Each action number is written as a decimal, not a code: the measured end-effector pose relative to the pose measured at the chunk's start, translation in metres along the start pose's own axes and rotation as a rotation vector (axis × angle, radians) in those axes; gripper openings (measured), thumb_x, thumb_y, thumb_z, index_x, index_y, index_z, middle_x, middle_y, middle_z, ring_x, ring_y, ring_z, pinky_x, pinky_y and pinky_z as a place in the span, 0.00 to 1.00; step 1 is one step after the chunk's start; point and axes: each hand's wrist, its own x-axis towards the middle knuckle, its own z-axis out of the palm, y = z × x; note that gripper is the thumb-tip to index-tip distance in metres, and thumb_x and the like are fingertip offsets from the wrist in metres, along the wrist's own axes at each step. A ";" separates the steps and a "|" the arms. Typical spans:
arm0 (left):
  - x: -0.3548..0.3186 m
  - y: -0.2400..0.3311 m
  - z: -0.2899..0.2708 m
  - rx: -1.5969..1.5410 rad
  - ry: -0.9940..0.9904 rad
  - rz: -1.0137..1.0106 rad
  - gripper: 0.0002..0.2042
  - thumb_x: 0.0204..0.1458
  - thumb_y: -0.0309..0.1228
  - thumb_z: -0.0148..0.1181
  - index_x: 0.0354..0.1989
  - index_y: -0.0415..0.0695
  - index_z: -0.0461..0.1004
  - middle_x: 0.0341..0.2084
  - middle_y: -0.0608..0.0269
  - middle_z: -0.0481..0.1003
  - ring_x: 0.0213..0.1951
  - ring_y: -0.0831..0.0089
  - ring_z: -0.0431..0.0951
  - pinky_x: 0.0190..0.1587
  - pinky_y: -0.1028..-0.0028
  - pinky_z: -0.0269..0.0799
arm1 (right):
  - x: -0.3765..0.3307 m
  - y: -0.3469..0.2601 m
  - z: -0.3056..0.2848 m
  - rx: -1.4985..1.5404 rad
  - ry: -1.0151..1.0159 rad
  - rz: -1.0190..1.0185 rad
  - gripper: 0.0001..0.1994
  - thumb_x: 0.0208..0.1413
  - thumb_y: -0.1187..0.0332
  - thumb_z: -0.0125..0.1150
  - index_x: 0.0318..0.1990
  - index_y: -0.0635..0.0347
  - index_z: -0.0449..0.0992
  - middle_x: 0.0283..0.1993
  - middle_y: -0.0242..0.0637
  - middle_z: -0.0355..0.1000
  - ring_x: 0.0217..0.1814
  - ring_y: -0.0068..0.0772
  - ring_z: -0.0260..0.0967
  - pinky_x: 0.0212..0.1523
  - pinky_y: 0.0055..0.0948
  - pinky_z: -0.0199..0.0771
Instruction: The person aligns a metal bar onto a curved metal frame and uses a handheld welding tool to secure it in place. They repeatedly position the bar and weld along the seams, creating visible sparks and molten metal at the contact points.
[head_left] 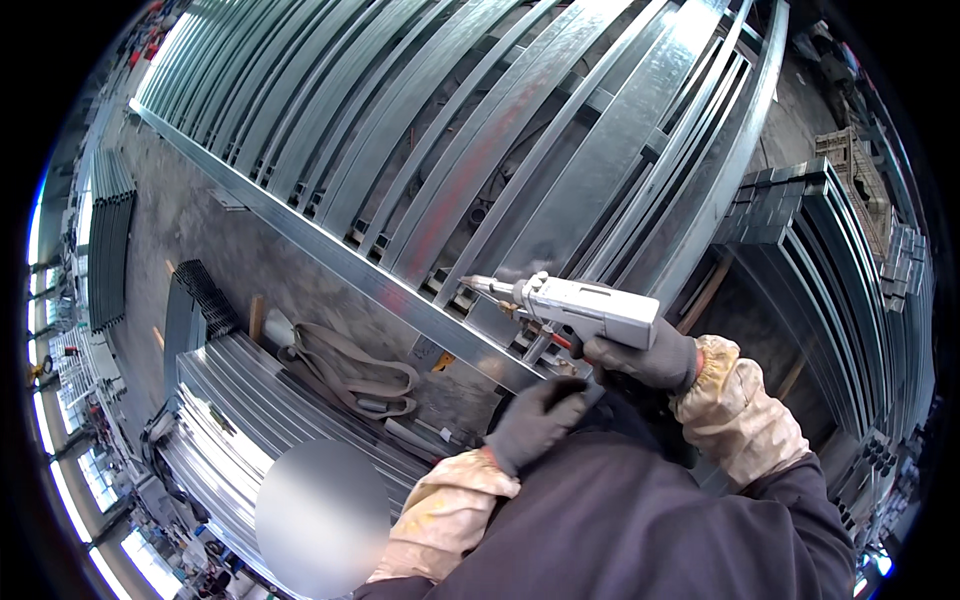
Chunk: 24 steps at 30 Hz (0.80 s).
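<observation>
My right hand [655,362], in a grey work glove, is wrapped round the grip of a silver pistol-shaped welding gun [590,305]. The gun's narrow nozzle points left, its tip just over the end of a galvanized steel slat near the frame's long edge rail [330,258]. A thin feed tube with a red part runs below the nozzle. My left hand [535,425], gloved as well, is close to my body below the gun. Its fingers are curled together near a small dark edge; what they hold, if anything, I cannot make out.
Long galvanized slats [400,120] lie side by side across the frame. Stacked steel profiles [830,270] stand at the right, and more profiles [270,400] lie at the lower left. A pale webbing sling [350,365] lies on the concrete floor [200,190].
</observation>
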 end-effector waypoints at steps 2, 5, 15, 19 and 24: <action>0.009 -0.011 0.019 -0.093 -0.157 0.020 0.17 0.62 0.36 0.65 0.51 0.35 0.76 0.34 0.66 0.78 0.33 0.80 0.75 0.37 0.77 0.72 | 0.015 0.002 0.002 -0.034 0.013 0.058 0.21 0.67 0.64 0.63 0.64 0.60 0.72 0.40 0.29 0.75 0.34 0.16 0.71 0.31 0.24 0.74; 0.026 -0.001 0.027 -0.188 -0.351 -0.178 0.18 0.63 0.37 0.65 0.52 0.35 0.74 0.33 0.69 0.76 0.31 0.79 0.73 0.38 0.74 0.73 | 0.033 -0.007 0.013 -0.078 -0.035 -0.002 0.20 0.66 0.65 0.61 0.62 0.61 0.72 0.39 0.30 0.78 0.33 0.17 0.72 0.32 0.23 0.74; 0.063 0.019 -0.041 0.472 0.156 0.401 0.19 0.59 0.31 0.66 0.55 0.35 0.73 0.34 0.60 0.80 0.35 0.75 0.81 0.40 0.74 0.78 | 0.006 -0.018 0.003 0.019 0.299 -0.069 0.14 0.65 0.62 0.64 0.50 0.64 0.76 0.31 0.28 0.73 0.29 0.17 0.69 0.30 0.22 0.70; 0.107 0.077 -0.087 1.157 0.633 0.822 0.22 0.57 0.31 0.63 0.60 0.39 0.70 0.51 0.47 0.77 0.48 0.52 0.81 0.52 0.59 0.77 | -0.013 -0.023 -0.021 0.072 0.432 -0.119 0.14 0.64 0.62 0.65 0.49 0.64 0.76 0.30 0.28 0.73 0.29 0.18 0.71 0.30 0.23 0.73; 0.185 0.088 -0.096 1.227 0.521 0.661 0.27 0.59 0.34 0.61 0.66 0.41 0.65 0.54 0.42 0.74 0.54 0.43 0.76 0.56 0.52 0.73 | -0.022 -0.002 -0.048 0.039 0.380 -0.318 0.26 0.63 0.65 0.67 0.66 0.61 0.68 0.43 0.32 0.77 0.34 0.19 0.74 0.34 0.23 0.78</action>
